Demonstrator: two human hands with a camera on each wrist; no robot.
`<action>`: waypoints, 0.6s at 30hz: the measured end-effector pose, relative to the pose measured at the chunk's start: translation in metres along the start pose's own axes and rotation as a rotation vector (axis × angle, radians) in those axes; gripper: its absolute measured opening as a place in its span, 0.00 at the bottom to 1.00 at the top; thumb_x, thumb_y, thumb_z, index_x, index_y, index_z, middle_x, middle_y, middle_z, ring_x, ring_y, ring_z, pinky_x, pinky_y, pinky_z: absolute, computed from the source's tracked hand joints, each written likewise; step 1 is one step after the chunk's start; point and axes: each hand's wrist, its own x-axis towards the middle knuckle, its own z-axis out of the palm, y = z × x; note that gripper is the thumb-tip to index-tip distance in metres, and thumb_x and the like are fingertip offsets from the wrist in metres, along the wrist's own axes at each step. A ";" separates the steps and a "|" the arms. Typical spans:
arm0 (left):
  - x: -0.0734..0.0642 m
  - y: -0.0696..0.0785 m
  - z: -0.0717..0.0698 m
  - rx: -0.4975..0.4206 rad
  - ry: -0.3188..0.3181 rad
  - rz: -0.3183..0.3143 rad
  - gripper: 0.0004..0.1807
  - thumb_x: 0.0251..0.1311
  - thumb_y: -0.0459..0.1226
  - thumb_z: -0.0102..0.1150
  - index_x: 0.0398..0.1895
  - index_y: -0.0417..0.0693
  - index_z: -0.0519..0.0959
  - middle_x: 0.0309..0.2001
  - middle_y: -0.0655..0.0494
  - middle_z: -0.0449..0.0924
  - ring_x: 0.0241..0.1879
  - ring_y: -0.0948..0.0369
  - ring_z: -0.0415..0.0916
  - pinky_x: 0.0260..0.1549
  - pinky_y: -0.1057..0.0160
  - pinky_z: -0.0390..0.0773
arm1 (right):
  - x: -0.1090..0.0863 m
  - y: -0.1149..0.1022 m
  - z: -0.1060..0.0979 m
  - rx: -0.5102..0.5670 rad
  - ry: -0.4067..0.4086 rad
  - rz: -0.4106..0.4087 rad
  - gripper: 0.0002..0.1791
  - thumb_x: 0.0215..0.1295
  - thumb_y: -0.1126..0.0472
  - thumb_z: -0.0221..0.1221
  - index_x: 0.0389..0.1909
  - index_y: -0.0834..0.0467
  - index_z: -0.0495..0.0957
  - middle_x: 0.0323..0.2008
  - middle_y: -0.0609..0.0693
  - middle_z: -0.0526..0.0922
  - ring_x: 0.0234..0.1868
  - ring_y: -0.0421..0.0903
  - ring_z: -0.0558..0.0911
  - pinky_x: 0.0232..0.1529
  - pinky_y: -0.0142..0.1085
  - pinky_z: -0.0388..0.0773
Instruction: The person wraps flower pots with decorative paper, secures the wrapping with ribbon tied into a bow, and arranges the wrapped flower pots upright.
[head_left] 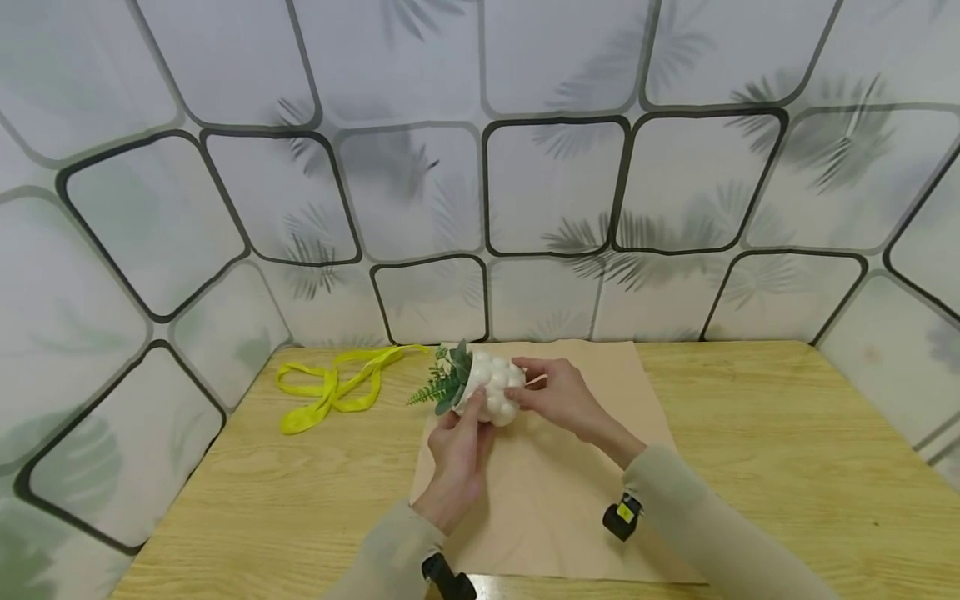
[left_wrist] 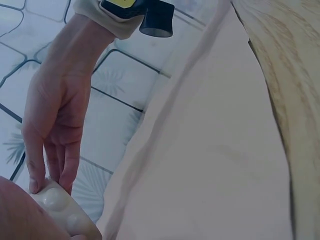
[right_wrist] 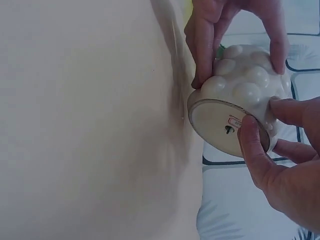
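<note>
A white planter (head_left: 497, 385) with a bubbly surface lies tipped on its side above a sheet of brown paper (head_left: 555, 500). Green artificial-looking leaves (head_left: 450, 379) stick out of its mouth toward the left. My left hand (head_left: 457, 454) grips the planter's side near the rim, thumb on the near face. With its fingers and thumb, my right hand (head_left: 558, 396) holds the base end. In the right wrist view the flat underside (right_wrist: 212, 122) shows a small label and a hole, and the right thumb rests at its edge.
A loosely looped yellow ribbon (head_left: 330, 387) lies on the wooden table (head_left: 780, 467) to the left of the paper. A patterned cloth or panel wall (head_left: 555, 183) rises behind the table and along its sides. Both wrists wear small black camera mounts (head_left: 622, 518).
</note>
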 end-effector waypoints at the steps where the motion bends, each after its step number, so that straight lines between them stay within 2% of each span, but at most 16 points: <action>1: 0.000 0.000 0.000 -0.014 -0.008 -0.004 0.29 0.70 0.42 0.64 0.68 0.36 0.72 0.68 0.39 0.73 0.65 0.54 0.75 0.66 0.56 0.75 | 0.000 -0.001 0.000 -0.023 0.004 -0.005 0.31 0.65 0.62 0.69 0.68 0.61 0.75 0.51 0.61 0.85 0.48 0.52 0.88 0.44 0.45 0.88; 7: 0.001 -0.001 -0.004 -0.071 -0.054 -0.035 0.33 0.71 0.41 0.62 0.71 0.30 0.67 0.71 0.38 0.68 0.68 0.53 0.71 0.68 0.56 0.73 | 0.002 -0.005 0.006 -0.164 0.021 -0.046 0.30 0.63 0.60 0.70 0.67 0.59 0.77 0.47 0.58 0.87 0.45 0.49 0.89 0.37 0.36 0.87; 10: 0.001 -0.002 -0.005 -0.079 -0.059 -0.044 0.34 0.71 0.41 0.61 0.71 0.27 0.65 0.71 0.36 0.67 0.68 0.53 0.70 0.68 0.56 0.72 | 0.002 -0.008 0.009 -0.216 0.031 -0.058 0.30 0.62 0.60 0.71 0.66 0.59 0.78 0.47 0.57 0.87 0.44 0.49 0.89 0.35 0.34 0.85; 14: 0.001 -0.003 -0.007 -0.050 -0.040 -0.053 0.33 0.71 0.40 0.61 0.70 0.25 0.65 0.70 0.36 0.68 0.65 0.55 0.72 0.67 0.56 0.73 | 0.001 -0.012 0.012 -0.263 0.042 -0.075 0.29 0.61 0.61 0.72 0.64 0.59 0.79 0.46 0.58 0.86 0.43 0.50 0.89 0.35 0.34 0.85; 18: 0.000 -0.003 -0.009 0.009 -0.018 -0.055 0.32 0.70 0.40 0.61 0.68 0.25 0.66 0.64 0.41 0.72 0.58 0.60 0.76 0.64 0.57 0.76 | 0.003 -0.014 0.015 -0.313 0.029 -0.112 0.29 0.61 0.61 0.72 0.64 0.60 0.79 0.44 0.59 0.84 0.42 0.51 0.88 0.35 0.33 0.84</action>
